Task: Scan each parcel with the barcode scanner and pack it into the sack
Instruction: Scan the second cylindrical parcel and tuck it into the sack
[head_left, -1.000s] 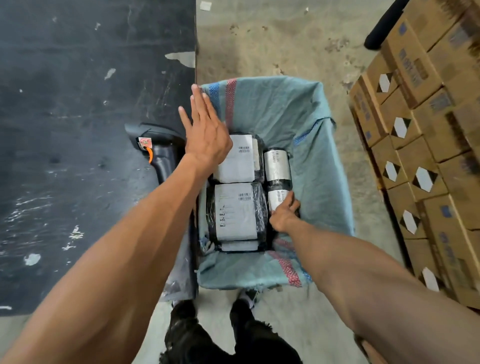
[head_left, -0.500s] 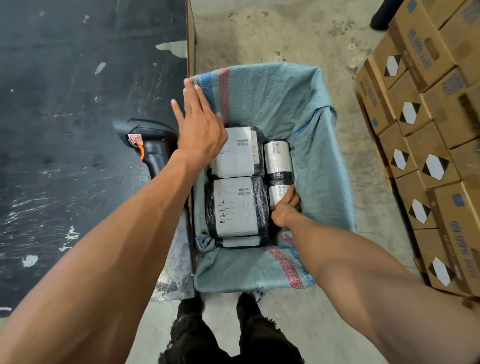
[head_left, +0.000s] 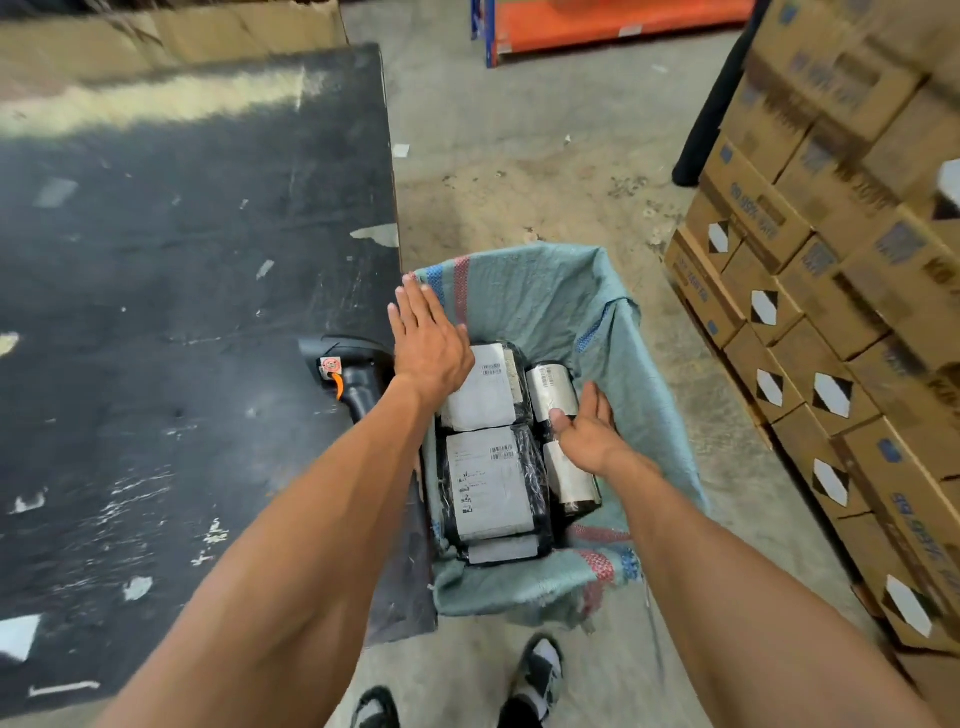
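R hand (head_left: 584, 434) lifts off the roll parcel (head_left: 553, 387) at sack's (head_left: 649, 415) 3 o'clock, grip released; L hand (head_left: 428, 340) flat, released too — parcel's packed.

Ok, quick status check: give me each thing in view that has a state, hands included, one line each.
sack: mouth open, standing on the floor beside the table.
parcels: packed inside the sack, labels up.
barcode scanner: lying on the table, not held.
left hand: open, fingers straight, over the sack's left edge.
right hand: open, palm up, holding nothing, above the parcels.
cardboard boxes: closed, stacked at right.
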